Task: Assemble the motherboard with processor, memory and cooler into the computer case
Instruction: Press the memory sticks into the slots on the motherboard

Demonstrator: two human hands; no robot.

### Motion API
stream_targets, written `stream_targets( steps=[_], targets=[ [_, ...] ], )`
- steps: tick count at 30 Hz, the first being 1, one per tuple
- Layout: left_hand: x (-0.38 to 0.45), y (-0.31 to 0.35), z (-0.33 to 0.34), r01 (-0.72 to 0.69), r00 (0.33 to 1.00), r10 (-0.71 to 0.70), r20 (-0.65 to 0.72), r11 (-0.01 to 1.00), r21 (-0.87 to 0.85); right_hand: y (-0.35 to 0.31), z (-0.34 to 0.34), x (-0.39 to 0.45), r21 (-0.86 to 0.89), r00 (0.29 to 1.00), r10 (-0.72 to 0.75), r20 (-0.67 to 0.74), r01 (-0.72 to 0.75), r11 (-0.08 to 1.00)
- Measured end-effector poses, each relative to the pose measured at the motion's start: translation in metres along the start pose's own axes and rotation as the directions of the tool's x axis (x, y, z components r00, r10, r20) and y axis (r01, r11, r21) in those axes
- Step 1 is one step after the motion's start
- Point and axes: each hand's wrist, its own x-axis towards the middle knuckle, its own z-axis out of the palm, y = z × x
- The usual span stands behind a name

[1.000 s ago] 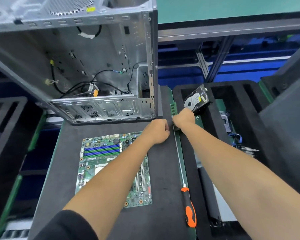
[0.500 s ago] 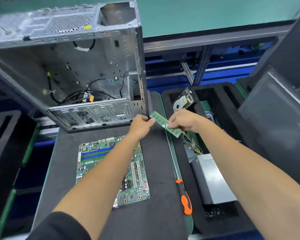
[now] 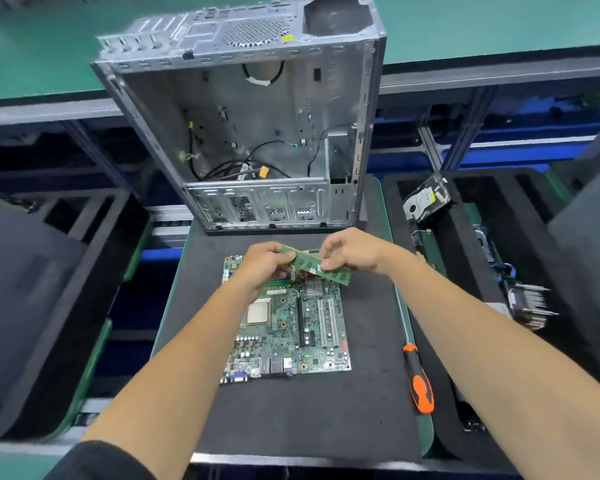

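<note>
A green motherboard [image 3: 288, 327] lies flat on the black mat [image 3: 291, 410], its square processor socket area [image 3: 258, 312] near the left. Just above the board's far edge I hold a green memory stick [image 3: 312, 266] level. My left hand [image 3: 262, 263] pinches its left end and my right hand [image 3: 350, 252] pinches its middle. The hands hide the board's memory slots. The open metal computer case [image 3: 257, 133] stands behind the board with loose cables inside.
An orange-and-black screwdriver [image 3: 418, 375] lies along the mat's right edge. The black foam tray [image 3: 465, 271] on the right holds a hard drive [image 3: 426, 199] and a finned cooler [image 3: 530, 306]. Another dark tray [image 3: 49, 289] sits on the left.
Both hands lifted the memory stick from the right tray's edge and carried it left and toward me, over the motherboard's far edge. The view has shifted right, centring the board.
</note>
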Motion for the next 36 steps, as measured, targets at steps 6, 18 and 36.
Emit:
stream_targets(
  steps=[6, 18, 36],
  targets=[
    [-0.010, -0.006, -0.043, -0.057, 0.994, 0.055, -0.090, 0.998, -0.021, -0.029, 0.032, 0.013, -0.121, 0.994, -0.112, 0.013, 0.113, 0.986],
    [-0.003, 0.013, -0.084, -0.136, 0.975, 0.121, -0.188, 0.988, -0.070, -0.072, 0.069, 0.033, -0.555, 0.929, -0.369, -0.041, 0.286, 0.781],
    [0.039, -0.044, -0.126, 0.114, 0.981, -0.041, -0.190, 0.913, 0.391, -0.062, 0.094, 0.086, -0.651, 0.990, -0.048, -0.133, -0.050, 0.758]
  ],
)
